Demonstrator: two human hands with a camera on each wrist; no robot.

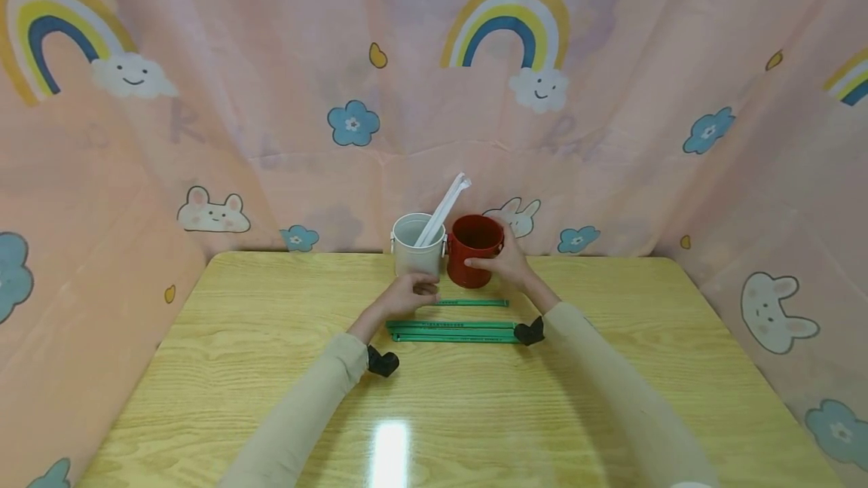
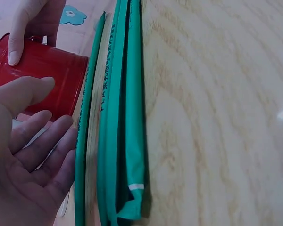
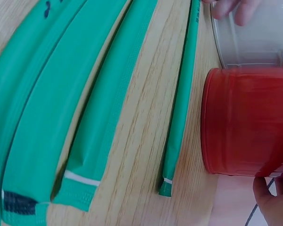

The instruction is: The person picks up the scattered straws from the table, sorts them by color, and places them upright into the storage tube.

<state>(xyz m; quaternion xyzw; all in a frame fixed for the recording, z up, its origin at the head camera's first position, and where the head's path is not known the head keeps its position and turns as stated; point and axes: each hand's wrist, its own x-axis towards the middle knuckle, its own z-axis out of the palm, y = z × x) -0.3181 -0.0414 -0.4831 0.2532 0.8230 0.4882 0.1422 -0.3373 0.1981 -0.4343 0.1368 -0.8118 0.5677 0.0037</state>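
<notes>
A small red bucket stands upright at the table's back edge. Its right side is held by my right hand, thumb at the front and fingers mostly hidden behind. Beside it on the left is a white bucket with white paper-wrapped straws leaning in it. My left hand hovers before the white bucket; in the left wrist view its palm shows, fingers loosely bent around nothing. One green-wrapped straw lies just in front of the buckets. Several more green-wrapped straws lie side by side nearer me.
The wooden table meets a pink patterned curtain right behind the buckets. Black bands sit at both wrists, the right one close to the ends of the green-wrapped straws. A bright reflection shows on the near tabletop.
</notes>
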